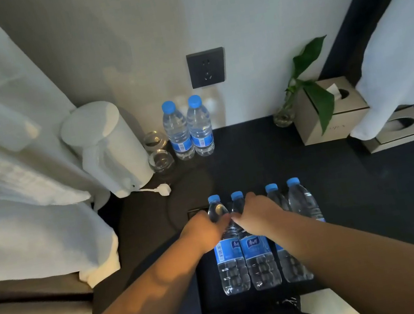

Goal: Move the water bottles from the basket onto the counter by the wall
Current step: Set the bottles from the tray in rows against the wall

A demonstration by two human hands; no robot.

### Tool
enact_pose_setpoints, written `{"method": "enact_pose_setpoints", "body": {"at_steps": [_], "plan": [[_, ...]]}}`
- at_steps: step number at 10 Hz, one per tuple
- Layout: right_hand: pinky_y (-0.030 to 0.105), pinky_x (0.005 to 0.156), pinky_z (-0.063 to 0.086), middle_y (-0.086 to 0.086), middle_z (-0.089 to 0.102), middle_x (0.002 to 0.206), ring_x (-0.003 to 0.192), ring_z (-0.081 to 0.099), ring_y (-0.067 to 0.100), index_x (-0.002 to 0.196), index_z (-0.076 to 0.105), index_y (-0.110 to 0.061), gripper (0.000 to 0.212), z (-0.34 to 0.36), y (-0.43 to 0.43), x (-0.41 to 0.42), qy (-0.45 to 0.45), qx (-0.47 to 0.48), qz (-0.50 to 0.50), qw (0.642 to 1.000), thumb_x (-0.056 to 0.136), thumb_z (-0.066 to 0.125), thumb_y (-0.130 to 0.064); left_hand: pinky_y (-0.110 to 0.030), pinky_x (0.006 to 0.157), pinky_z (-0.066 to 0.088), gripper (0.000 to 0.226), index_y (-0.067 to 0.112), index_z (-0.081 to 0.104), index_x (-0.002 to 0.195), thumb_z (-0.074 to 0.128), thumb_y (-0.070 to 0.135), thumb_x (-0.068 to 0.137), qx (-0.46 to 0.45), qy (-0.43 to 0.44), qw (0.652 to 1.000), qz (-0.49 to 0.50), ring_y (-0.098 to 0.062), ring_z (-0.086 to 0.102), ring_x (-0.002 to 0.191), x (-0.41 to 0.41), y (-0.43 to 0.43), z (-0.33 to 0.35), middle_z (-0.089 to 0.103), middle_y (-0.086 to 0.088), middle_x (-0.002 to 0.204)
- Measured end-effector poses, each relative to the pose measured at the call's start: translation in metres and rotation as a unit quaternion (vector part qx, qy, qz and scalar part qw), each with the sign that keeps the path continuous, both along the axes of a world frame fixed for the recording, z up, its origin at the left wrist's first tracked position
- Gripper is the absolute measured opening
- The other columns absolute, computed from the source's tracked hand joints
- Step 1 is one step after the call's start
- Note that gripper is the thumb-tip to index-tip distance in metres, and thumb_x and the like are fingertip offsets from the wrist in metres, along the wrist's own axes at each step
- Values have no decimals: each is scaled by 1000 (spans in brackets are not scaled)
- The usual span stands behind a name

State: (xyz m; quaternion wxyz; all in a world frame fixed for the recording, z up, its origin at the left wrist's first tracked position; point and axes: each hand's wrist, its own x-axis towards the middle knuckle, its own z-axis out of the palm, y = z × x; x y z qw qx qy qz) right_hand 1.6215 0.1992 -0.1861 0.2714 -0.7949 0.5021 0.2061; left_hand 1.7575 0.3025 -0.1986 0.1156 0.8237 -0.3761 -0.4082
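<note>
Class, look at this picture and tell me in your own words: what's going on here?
A person is unloading water bottles. Four stand in the dark basket; the left hand holds the leftmost bottle near its shoulder, and the right hand holds the second bottle beside it. Neither looks lifted yet. Two more bottles already stand on the counter by the wall, next to two glasses.

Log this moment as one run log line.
left hand: grips leftmost bottle | right hand: grips next bottle | basket: two other bottles | counter: two standing bottles
</note>
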Motion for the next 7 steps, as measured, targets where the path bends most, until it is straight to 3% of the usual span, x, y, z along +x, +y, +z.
{"method": "enact_pose_setpoints", "body": {"at_steps": [1, 2, 3, 4, 5, 6, 7], "plan": [[33, 69, 43, 8, 65, 101, 86, 62, 22, 110, 62, -13, 50, -5, -5, 5, -24, 24, -33, 999, 94, 48, -58, -32, 61, 43, 49, 26, 55, 65, 47, 61, 99, -19, -17, 1000, 0, -23, 65, 75, 7, -11, -3, 63, -5, 72], [33, 65, 44, 8, 68, 97, 82, 65, 22, 100, 64, -17, 40, -6, -10, 14, -52, 43, -72, 995, 96, 55, -56, -32, 61, 44, 49, 24, 55, 62, 51, 56, 99, -21, -22, 999, 26, -21, 64, 71, 9, -22, -10, 65, -9, 72], [31, 67, 45, 2, 60, 93, 76, 57, 16, 103, 65, -25, 35, -1, -10, 22, -28, 52, -54, 997, 103, 45, -53, -31, 68, 44, 45, 16, 60, 77, 54, 57, 96, 6, -48, 995, 85, -21, 59, 72, 10, -27, -15, 57, 1, 69], [27, 59, 45, 0, 62, 79, 69, 58, 14, 76, 59, -23, 32, -3, -9, 21, -64, 58, -70, 994, 95, 58, -49, -30, 68, 44, 38, 16, 60, 78, 55, 50, 95, 9, -30, 995, 93, -21, 58, 73, 10, -28, -11, 57, 1, 70], [31, 56, 41, 4, 61, 75, 71, 62, 20, 79, 61, -15, 31, 11, -9, 21, -71, 72, -48, 994, 97, 53, -40, -28, 60, 43, 36, 17, 61, 73, 59, 46, 93, -16, 6, 993, 114, -19, 62, 70, 13, -24, -4, 66, -5, 77], [30, 54, 39, 3, 60, 72, 66, 59, 17, 79, 60, -15, 35, 26, -13, 16, -118, 56, -52, 990, 99, 54, -43, -30, 58, 49, 42, 19, 60, 63, 68, 54, 84, -82, 36, 984, 156, -15, 63, 55, 17, -19, 9, 63, 2, 55], [28, 51, 37, -1, 60, 69, 61, 56, 13, 79, 60, -16, 36, 43, -24, 13, -173, 27, -83, 981, 99, 57, -46, -29, 58, 50, 44, 19, 60, 61, 71, 56, 82, -139, 29, 975, 173, -5, 59, 45, 23, -19, 28, 63, 4, 50]]}}
